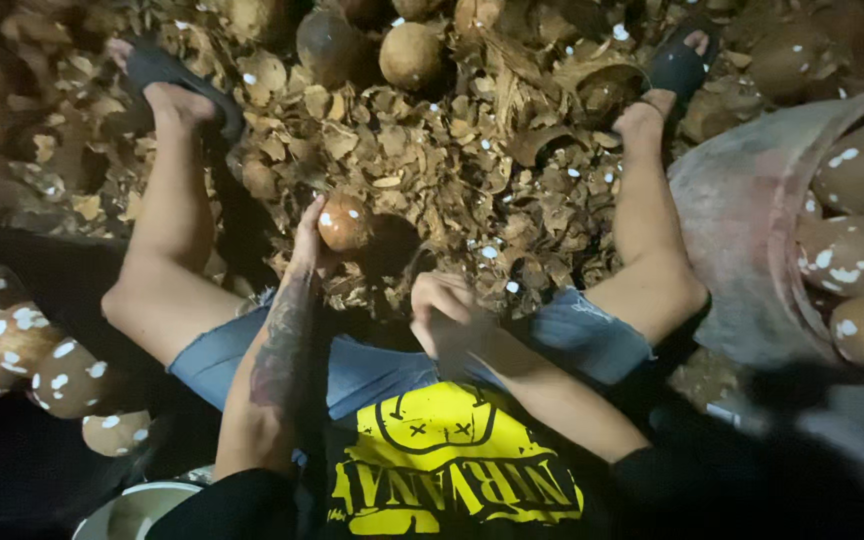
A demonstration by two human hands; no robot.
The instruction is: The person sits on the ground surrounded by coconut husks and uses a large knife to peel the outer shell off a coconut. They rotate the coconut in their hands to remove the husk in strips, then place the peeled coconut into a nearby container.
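Two hands busy: left hand (310,240) fingers clamped round coconut (344,222); right hand (444,315) fisted, contents unclear. Best keep nut steady, fingertips clear of blows.

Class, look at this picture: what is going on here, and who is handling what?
A seated person, seen from above, holds a brown coconut in the left hand over a heap of husk scraps. The right hand is closed near the lap; what it holds cannot be told. Partly peeled, white-flecked coconuts fill a sack on the right, and more lie on the left.

Ground (82,200); husk scraps (432,150), coconuts (410,55)
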